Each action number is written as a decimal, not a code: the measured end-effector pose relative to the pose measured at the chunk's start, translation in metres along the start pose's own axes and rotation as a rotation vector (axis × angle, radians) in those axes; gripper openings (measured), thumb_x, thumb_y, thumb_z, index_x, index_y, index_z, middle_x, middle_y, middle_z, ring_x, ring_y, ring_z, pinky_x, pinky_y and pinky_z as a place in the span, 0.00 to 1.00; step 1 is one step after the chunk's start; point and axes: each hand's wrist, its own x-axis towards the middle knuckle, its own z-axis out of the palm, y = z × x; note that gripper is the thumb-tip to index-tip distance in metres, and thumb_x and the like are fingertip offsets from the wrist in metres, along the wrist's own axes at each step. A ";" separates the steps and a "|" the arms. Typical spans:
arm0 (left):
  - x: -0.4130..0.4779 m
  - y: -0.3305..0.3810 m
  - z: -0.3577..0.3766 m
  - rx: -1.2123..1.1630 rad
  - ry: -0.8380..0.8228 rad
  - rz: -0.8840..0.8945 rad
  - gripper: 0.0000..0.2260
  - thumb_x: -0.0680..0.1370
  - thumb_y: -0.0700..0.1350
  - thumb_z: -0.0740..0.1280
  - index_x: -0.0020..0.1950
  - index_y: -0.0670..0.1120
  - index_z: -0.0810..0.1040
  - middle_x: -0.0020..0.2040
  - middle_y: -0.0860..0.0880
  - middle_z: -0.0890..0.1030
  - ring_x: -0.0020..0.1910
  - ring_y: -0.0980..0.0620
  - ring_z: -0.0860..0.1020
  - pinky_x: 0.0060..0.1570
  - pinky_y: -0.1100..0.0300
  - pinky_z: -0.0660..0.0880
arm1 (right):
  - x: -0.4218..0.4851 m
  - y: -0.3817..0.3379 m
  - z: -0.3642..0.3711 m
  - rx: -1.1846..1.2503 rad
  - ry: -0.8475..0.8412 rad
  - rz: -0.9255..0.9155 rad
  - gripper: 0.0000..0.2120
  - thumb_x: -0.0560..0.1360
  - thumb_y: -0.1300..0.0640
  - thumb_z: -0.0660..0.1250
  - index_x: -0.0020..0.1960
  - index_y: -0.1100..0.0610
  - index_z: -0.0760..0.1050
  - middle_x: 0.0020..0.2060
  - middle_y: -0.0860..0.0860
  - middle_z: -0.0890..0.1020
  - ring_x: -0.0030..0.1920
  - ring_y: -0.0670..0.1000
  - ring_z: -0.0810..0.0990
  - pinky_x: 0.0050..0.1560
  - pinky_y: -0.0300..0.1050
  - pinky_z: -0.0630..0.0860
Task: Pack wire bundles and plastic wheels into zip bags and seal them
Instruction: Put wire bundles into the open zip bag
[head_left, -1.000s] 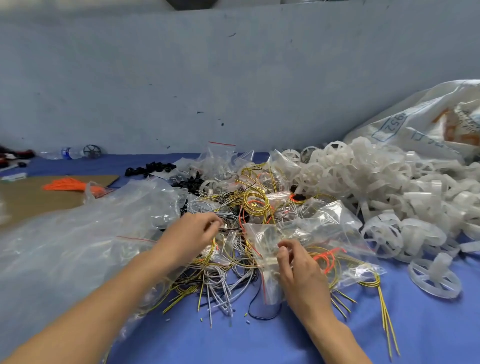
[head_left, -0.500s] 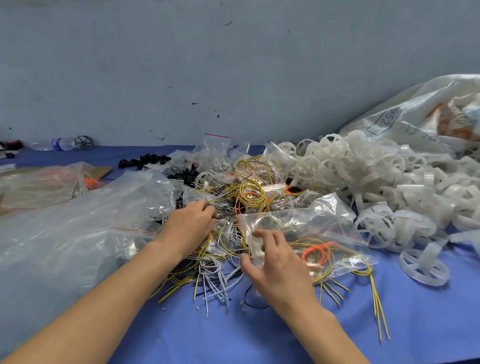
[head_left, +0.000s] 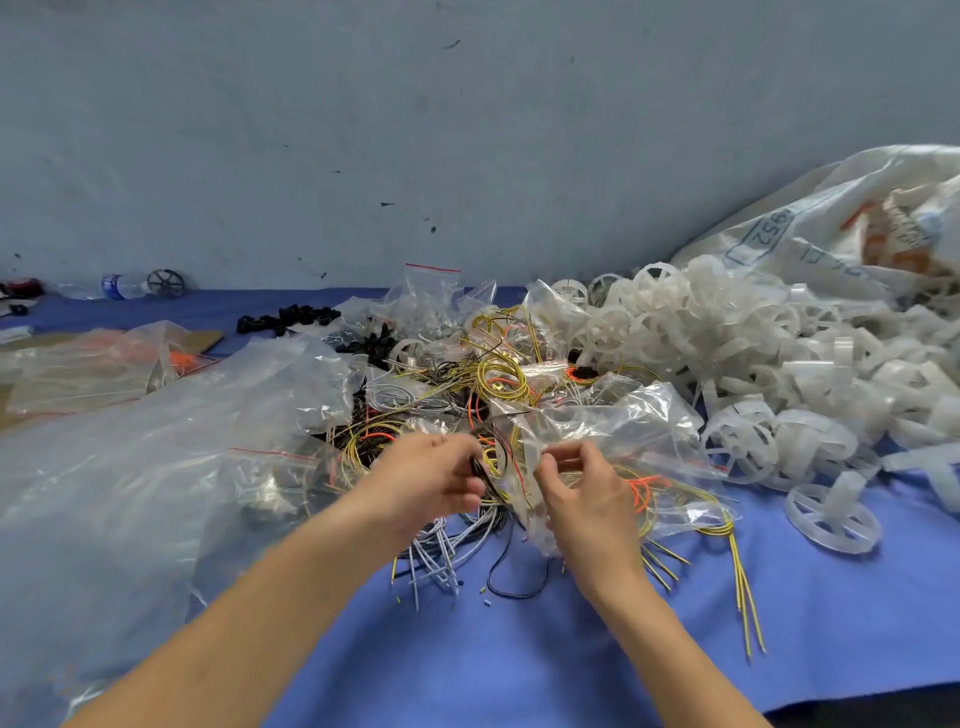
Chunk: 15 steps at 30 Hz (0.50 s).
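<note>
Both hands meet over the blue-covered bench (head_left: 519, 665), close together at the near edge of a tangle of wires. The left hand (head_left: 431, 480) has its fingers curled shut around a small bundle of yellow, black and orange wires (head_left: 493, 462), pinching it at the fingertips. The right hand (head_left: 584, 488) pinches the crumpled mouth of a clear plastic zip bag (head_left: 613, 431) between thumb and forefinger, just beside the bundle; the wire tips and the bag's opening touch between the two hands. The bag spreads away to the right of the right hand and already has yellow and orange wires (head_left: 670, 499) showing through it, with some yellow ends sticking out onto the bench.

Under and in front of the left hand lie loose grey-white wires (head_left: 441, 551). Beyond both hands sits the larger heap of coiled yellow wires (head_left: 498, 374). Well to the right of the right hand is a big pile of translucent white plastic spoked wheels (head_left: 753, 364), one wheel (head_left: 831, 519) lying apart. Left of the left hand spreads a heap of large clear plastic bags (head_left: 156, 457).
</note>
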 end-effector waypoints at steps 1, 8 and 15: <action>-0.001 -0.006 0.004 0.028 -0.003 -0.025 0.06 0.79 0.39 0.66 0.46 0.36 0.76 0.31 0.46 0.78 0.26 0.54 0.76 0.27 0.63 0.76 | -0.001 -0.001 -0.001 -0.022 0.014 -0.014 0.03 0.78 0.52 0.66 0.46 0.50 0.76 0.40 0.44 0.82 0.40 0.51 0.82 0.44 0.51 0.77; -0.003 0.007 -0.006 0.579 0.102 0.147 0.13 0.77 0.46 0.66 0.34 0.42 0.77 0.24 0.50 0.72 0.19 0.54 0.68 0.21 0.66 0.66 | -0.001 0.001 -0.009 -0.104 0.101 -0.044 0.03 0.78 0.51 0.65 0.47 0.50 0.76 0.41 0.42 0.81 0.43 0.47 0.78 0.42 0.45 0.70; -0.008 0.038 -0.024 1.016 -0.200 0.095 0.10 0.76 0.55 0.67 0.41 0.53 0.85 0.29 0.54 0.74 0.22 0.56 0.68 0.21 0.67 0.66 | 0.002 0.000 -0.013 -0.127 -0.015 -0.141 0.03 0.78 0.52 0.66 0.46 0.47 0.76 0.40 0.40 0.81 0.43 0.38 0.77 0.41 0.32 0.70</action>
